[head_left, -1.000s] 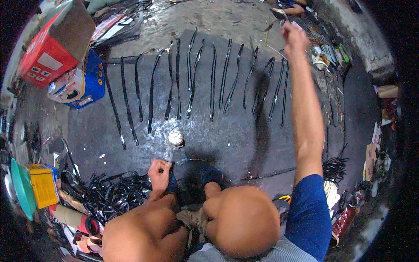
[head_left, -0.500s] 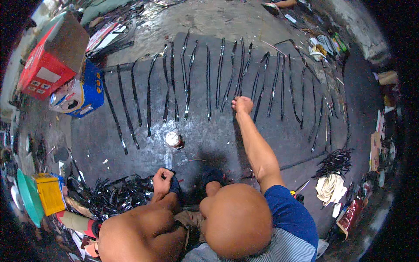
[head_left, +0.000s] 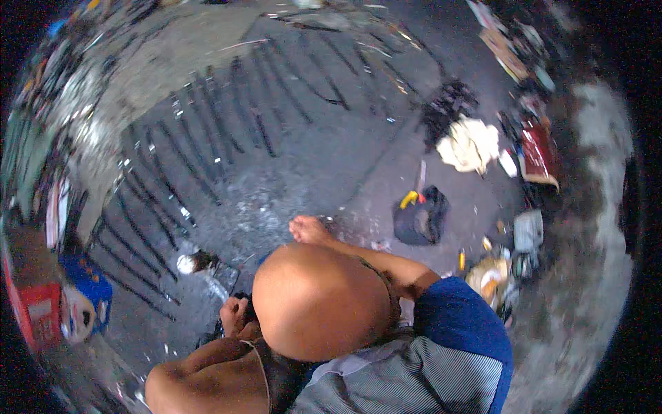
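Note:
My right hand (head_left: 309,230) hangs in front of my raised knee, its fingers curled; whether something small is in them is hidden. Low by my other leg, my left hand (head_left: 235,314) is closed in a pinch, and what it holds, if anything, cannot be made out. Just beyond it stands a small round container with a whitish top (head_left: 187,264), beside a clear glossy strip (head_left: 218,288). Long thin black strips (head_left: 264,135) lie side by side in a curved row on the dark mat (head_left: 303,165). Motion blurs much of the picture.
To the right are a cream cloth (head_left: 469,145), a black tangled bundle (head_left: 448,103) and a dark pouch-like object (head_left: 418,224) with a yellow-handled tool (head_left: 409,199). Red (head_left: 36,314) and blue (head_left: 102,286) boxes stand at the left. Clutter lines the right wall.
The view has swung to the right, so the strips and boxes sit further left. My right hand has left the row of strips and come back near my knee. My left hand stays low.

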The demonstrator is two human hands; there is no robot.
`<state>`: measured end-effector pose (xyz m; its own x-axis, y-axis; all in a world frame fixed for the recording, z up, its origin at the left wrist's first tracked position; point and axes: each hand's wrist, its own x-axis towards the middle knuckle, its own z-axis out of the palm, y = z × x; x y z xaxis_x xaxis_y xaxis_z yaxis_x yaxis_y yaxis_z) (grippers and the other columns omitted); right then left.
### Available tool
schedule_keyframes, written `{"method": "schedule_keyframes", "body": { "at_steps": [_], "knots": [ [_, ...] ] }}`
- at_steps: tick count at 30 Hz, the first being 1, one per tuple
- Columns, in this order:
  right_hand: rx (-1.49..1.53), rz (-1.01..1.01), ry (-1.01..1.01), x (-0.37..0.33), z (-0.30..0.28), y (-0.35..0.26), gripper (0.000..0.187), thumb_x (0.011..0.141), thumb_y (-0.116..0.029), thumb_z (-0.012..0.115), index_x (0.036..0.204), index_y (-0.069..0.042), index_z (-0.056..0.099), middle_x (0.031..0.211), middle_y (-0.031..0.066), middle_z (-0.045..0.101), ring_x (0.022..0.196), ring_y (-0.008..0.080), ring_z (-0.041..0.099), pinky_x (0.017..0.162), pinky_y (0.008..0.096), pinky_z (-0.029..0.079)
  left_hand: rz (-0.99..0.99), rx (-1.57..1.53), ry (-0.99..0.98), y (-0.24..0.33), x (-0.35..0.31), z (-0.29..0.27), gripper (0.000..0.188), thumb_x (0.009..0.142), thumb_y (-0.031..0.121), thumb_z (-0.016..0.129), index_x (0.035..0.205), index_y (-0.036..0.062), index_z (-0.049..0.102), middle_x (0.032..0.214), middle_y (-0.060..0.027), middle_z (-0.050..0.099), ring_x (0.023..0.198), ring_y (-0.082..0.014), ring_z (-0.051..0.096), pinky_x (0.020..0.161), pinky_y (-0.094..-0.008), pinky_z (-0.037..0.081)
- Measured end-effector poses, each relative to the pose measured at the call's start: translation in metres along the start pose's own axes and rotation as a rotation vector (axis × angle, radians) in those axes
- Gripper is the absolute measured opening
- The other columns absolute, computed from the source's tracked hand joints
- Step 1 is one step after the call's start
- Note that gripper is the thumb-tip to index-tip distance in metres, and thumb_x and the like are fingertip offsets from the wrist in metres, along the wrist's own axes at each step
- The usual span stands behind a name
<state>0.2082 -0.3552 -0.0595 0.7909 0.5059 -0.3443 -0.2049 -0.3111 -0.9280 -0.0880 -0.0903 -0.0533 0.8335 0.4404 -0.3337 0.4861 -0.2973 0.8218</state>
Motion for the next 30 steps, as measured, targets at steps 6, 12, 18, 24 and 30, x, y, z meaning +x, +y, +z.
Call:
{"method": "schedule_keyframes", "body": {
  "at_steps": [6, 12, 18, 24, 30],
  "knots": [
    [-0.246, 0.325, 0.578, -0.161, -0.094, -0.032, 0.034, 0.097, -0.036, 0.062, 0.090, -0.004, 0.066, 0.083, 0.0189, 0.070, 0.077, 0.0391, 0.068, 0.069, 0.0501, 0.051, 0.023, 0.019, -0.621, -0.003, 0.037, -0.008, 0.025, 0.090, 0.023, 0.073, 0.080, 0.0011, 0.065, 0.070, -0.0088, 0.060, 0.065, -0.0172, 0.052, 0.062, -0.0356, 0.044],
    [-0.293, 0.251, 1.075, -0.290, -0.124, -0.054, 0.037, 0.098, -0.038, 0.060, 0.096, -0.002, 0.064, 0.086, 0.0212, 0.069, 0.082, 0.0356, 0.066, 0.073, 0.0448, 0.052, -0.246, -0.072, -0.667, 0.043, 0.035, 0.040, 0.019, 0.090, 0.021, 0.071, 0.086, 0.0021, 0.068, 0.074, -0.0042, 0.064, 0.069, -0.0146, 0.056, 0.067, -0.0316, 0.047],
    [-0.411, 0.674, 1.435, -0.385, -0.172, -0.030, 0.043, 0.097, -0.041, 0.062, 0.090, 0.001, 0.065, 0.077, 0.0223, 0.068, 0.067, 0.0413, 0.063, 0.067, 0.0472, 0.050, -0.129, 0.171, -0.824, 0.099, 0.060, 0.085, 0.019, 0.090, 0.020, 0.071, 0.086, 0.0022, 0.068, 0.073, -0.0040, 0.064, 0.069, -0.0144, 0.056, 0.067, -0.0315, 0.047],
    [-0.622, 0.828, 1.814, -0.504, -0.218, 0.043, 0.023, 0.090, -0.021, 0.063, 0.103, -0.002, 0.063, 0.100, 0.0226, 0.066, 0.099, 0.0428, 0.060, 0.090, 0.0514, 0.049, -0.071, 0.287, -0.899, 0.137, 0.074, 0.120, 0.018, 0.090, 0.019, 0.071, 0.085, 0.0023, 0.068, 0.073, -0.0037, 0.064, 0.069, -0.0143, 0.056, 0.067, -0.0313, 0.047],
    [-0.771, 1.112, 1.587, -0.600, -0.292, 0.067, 0.064, 0.072, -0.023, 0.074, 0.127, 0.002, 0.054, 0.131, 0.0292, 0.052, 0.125, 0.0459, 0.046, 0.108, 0.0519, 0.041, -0.056, 0.358, -0.932, 0.153, 0.070, 0.147, 0.018, 0.089, 0.019, 0.072, 0.085, 0.0024, 0.067, 0.073, -0.0035, 0.064, 0.069, -0.0141, 0.056, 0.067, -0.0312, 0.047]
  ]
}}
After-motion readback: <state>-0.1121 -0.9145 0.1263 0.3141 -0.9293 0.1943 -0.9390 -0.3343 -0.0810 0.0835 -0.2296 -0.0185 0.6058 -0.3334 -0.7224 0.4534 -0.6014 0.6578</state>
